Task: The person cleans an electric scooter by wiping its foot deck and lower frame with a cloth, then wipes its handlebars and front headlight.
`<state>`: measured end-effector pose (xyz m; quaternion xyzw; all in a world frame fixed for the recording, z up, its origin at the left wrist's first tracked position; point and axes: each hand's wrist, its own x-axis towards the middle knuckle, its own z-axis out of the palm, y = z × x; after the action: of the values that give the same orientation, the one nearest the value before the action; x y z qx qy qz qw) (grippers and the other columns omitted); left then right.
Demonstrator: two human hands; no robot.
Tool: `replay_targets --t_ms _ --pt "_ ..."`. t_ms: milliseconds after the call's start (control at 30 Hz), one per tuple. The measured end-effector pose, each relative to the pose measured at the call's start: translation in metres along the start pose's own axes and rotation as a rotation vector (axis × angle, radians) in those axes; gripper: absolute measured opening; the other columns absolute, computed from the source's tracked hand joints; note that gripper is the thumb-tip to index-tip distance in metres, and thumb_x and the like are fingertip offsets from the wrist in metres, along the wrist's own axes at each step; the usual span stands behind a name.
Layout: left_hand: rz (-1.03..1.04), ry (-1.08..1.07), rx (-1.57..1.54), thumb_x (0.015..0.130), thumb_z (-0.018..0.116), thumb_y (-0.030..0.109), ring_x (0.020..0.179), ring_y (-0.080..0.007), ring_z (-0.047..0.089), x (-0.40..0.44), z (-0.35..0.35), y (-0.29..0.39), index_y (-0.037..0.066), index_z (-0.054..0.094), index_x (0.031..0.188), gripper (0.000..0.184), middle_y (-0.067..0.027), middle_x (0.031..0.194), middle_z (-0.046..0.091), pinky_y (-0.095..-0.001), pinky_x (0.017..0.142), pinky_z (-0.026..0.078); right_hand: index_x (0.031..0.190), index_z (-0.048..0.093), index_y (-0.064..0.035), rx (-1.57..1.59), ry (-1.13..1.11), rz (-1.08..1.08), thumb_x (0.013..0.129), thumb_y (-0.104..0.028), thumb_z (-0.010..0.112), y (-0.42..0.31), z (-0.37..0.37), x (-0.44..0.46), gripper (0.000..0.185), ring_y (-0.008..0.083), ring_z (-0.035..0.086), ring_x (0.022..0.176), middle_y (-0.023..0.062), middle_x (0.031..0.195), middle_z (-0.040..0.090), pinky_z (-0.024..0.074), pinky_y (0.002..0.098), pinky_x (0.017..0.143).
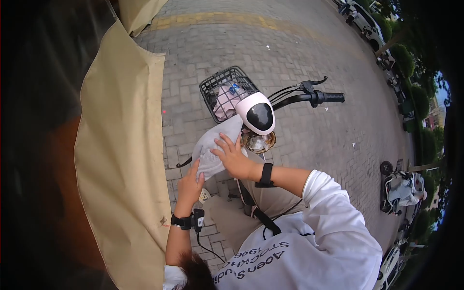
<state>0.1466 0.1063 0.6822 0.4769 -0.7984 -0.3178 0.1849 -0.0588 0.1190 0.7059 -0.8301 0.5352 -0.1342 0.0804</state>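
Observation:
A light grey cloth (212,146) is draped over the left side of the handlebar of a pink-and-white electric bike (256,99), hiding the grip there. The tip of a black brake lever (183,163) pokes out past the cloth. My right hand (234,158) lies on top of the cloth with its fingers spread. At the cloth's lower edge, my left hand (190,186) has it between the fingers. Just beyond my right hand, an amber-rimmed round thing (259,142) sits below the bike's oval display (260,117).
A black wire basket (208,89) at the front holds a pink cloth (227,101). The right handlebar grip (333,97) reaches outward. Close on my left hangs a beige tarp (125,145). Another scooter (401,188) stands on the paving (328,145) at right.

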Motion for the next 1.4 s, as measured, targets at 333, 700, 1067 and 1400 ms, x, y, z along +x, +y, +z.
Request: replay_targets --t_ms 333,700,1067,1400 --pt "-0.073 0.244 0.071 0.074 0.051 0.023 0.08 -0.0324 0.059 -0.001 0.004 0.019 0.014 0.05 0.117 0.044 -0.0161 0.1 0.059 -0.0383 0.069 0.048 0.123 0.035 -0.0033 0.052 0.156 -0.216 0.062 0.001 0.053 0.019 0.013 -0.005 0.064 0.0394 0.012 0.127 0.0217 0.13 0.026 0.0039 0.077 0.083" --pt "-0.395 0.343 0.221 0.07 0.052 0.023 0.119 -0.0299 0.032 0.008 0.041 0.045 0.028 0.043 0.125 0.056 -0.0151 0.125 0.038 -0.0512 0.095 0.021 0.096 0.049 -0.008 0.077 0.437 -0.334 0.063 0.0 0.053 0.047 -0.001 0.002 0.034 0.0227 0.046 0.098 0.0075 0.097 0.048 0.0332 0.0453 0.083" --pt "-0.086 0.555 0.776 0.065 0.06 0.009 0.122 -0.0358 0.029 0.064 0.106 0.138 0.021 0.048 0.118 0.056 -0.0205 0.126 0.038 -0.0659 0.094 0.01 0.082 0.054 -0.0039 0.072 0.568 -0.3 0.066 -0.003 0.049 0.143 -0.068 -0.051 0.017 0.0278 0.05 0.088 0.0112 0.088 0.052 0.0369 0.0379 0.074" --pt "-0.098 0.226 0.069 0.082 0.045 0.025 0.123 -0.0478 0.018 0.169 0.142 0.134 0.007 0.031 0.13 0.054 -0.0297 0.133 0.022 -0.053 0.1 0.014 0.131 0.026 -0.0078 0.456 0.175 0.213 0.057 -0.003 0.053 0.195 -0.03 -0.004 0.079 0.041 0.01 0.128 0.0248 0.135 0.02 0.0129 0.0552 0.1"
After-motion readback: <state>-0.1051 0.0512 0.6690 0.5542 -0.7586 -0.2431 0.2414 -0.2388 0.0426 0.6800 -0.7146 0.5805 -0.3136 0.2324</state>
